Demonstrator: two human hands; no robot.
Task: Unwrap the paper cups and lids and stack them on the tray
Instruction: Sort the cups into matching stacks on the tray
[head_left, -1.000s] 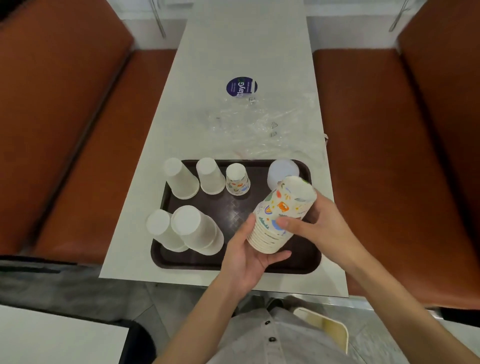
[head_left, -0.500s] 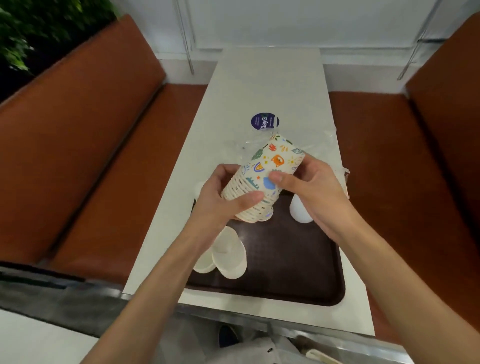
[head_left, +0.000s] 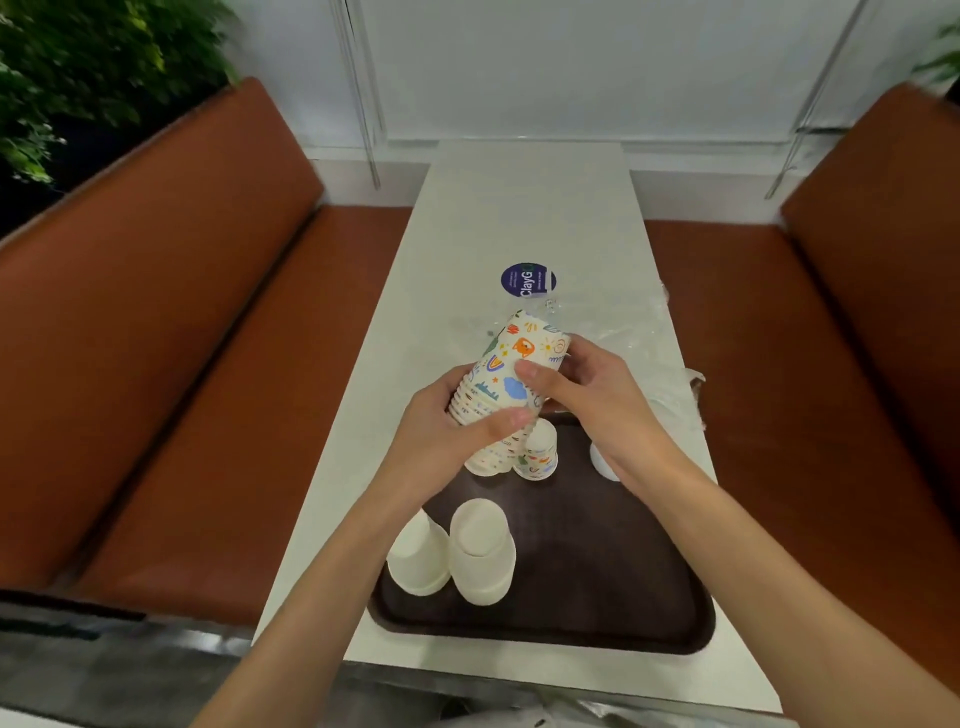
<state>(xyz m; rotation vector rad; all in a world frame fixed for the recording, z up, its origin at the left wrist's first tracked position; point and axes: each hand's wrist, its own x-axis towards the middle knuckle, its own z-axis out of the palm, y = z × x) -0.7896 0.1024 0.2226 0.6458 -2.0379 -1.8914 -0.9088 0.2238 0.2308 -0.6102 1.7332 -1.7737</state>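
A tilted stack of patterned paper cups (head_left: 511, 364) hangs above the far edge of the dark brown tray (head_left: 597, 582). My left hand (head_left: 452, 431) grips the stack's lower, wide end. My right hand (head_left: 587, 389) grips the top cup near its closed end. On the tray stand a single patterned cup (head_left: 540, 457) upside down, two stacks of plain white cups (head_left: 480, 551) at the near left, and a white lid (head_left: 600, 462) partly hidden behind my right wrist.
Crumpled clear plastic wrap (head_left: 623, 332) lies on the white table (head_left: 530, 208) beyond the tray, beside a round dark blue sticker (head_left: 527, 280). Brown upholstered benches (head_left: 171, 338) run along both sides of the table.
Both hands have lifted the patterned stack up and away from me, from over the tray's near right to above its far edge. The camera has tilted up.
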